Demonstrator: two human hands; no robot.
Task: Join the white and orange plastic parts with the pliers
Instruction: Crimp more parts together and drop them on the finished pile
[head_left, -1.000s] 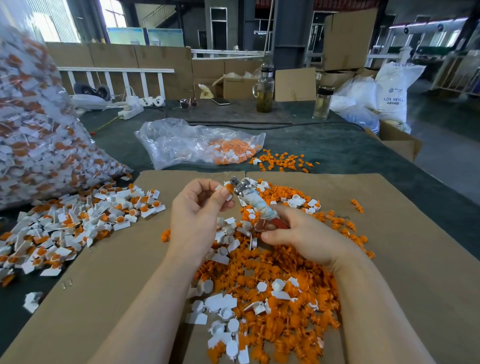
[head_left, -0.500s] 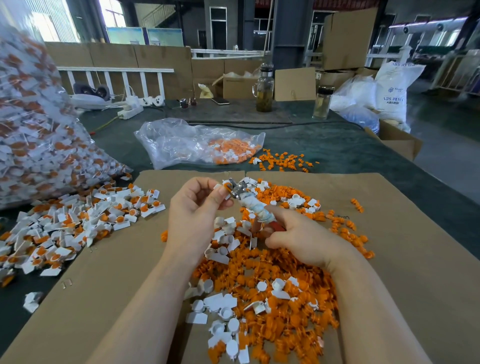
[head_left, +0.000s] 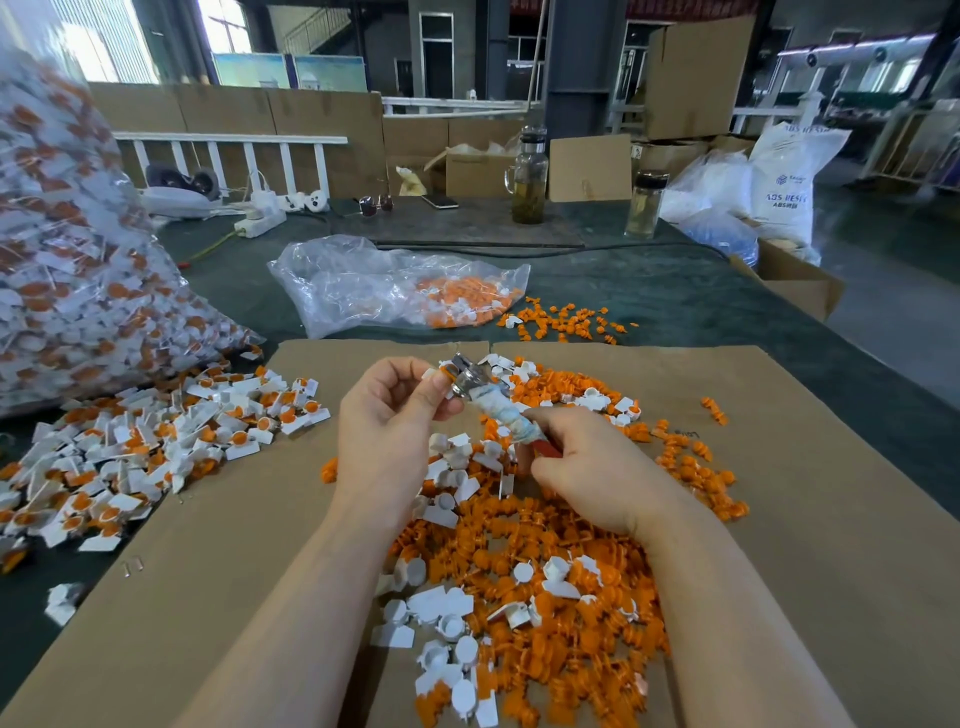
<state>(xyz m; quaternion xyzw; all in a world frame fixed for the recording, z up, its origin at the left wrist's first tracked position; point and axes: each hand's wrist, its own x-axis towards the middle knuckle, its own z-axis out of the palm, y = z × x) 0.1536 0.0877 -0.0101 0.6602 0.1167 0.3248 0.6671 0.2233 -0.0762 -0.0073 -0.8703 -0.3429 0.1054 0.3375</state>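
My left hand (head_left: 392, 415) pinches a small white and orange part (head_left: 443, 370) between thumb and fingers. The metal jaws of the pliers (head_left: 470, 382) sit against that part. My right hand (head_left: 587, 467) grips the pliers by their tape-wrapped handles, with a red handle end showing under the fingers. Both hands hover over a heap of loose orange parts (head_left: 545, 571) mixed with loose white parts (head_left: 441, 613) on a cardboard sheet (head_left: 805, 545).
A pile of joined white-and-orange pieces (head_left: 156, 441) lies at the left, beside a big clear bag (head_left: 67, 260) of them. A smaller plastic bag (head_left: 384, 286) and scattered orange parts (head_left: 566, 322) lie beyond the cardboard. Two jars (head_left: 530, 176) stand at the back.
Both hands and the pliers have shifted slightly left and closer together. The jaws have moved onto the part that my left hand pinches.
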